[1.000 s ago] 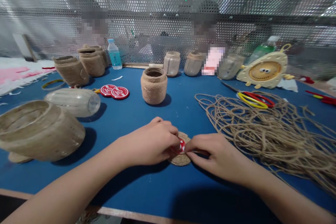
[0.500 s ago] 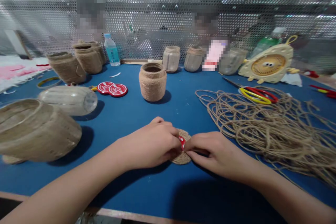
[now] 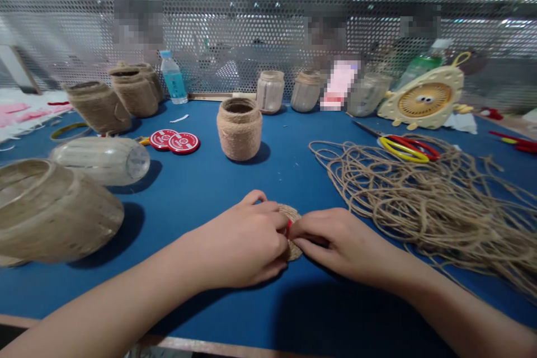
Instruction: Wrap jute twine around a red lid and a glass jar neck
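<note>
A red jar lid [image 3: 289, 226] lies on the blue table, its outer part covered by rings of coiled jute cord [image 3: 295, 252]. My left hand [image 3: 255, 240] is closed over the left side of the lid, curled fingers pressing on its top. From the right, my right hand [image 3: 335, 240] pinches at the inner edge of the coil with thumb and forefinger. The bit of cord between those fingertips is mostly hidden. Only a sliver of bare red lid shows between the two hands.
A cord-wrapped jar [image 3: 239, 130] stands ahead. Loose jute cord [image 3: 419, 201] heaps at right beneath scissors [image 3: 409, 148]. Two red lids [image 3: 183, 143], a lying jar [image 3: 100, 160] and a large wrapped jar [image 3: 54, 210] sit left. Behind are a fan [image 3: 425, 98] and a perforated screen [image 3: 235, 28].
My left hand has shifted slightly and its fingers now cover more of the red lid centre. My right hand keeps its pinch at the coil. The whole view has shifted a little.
</note>
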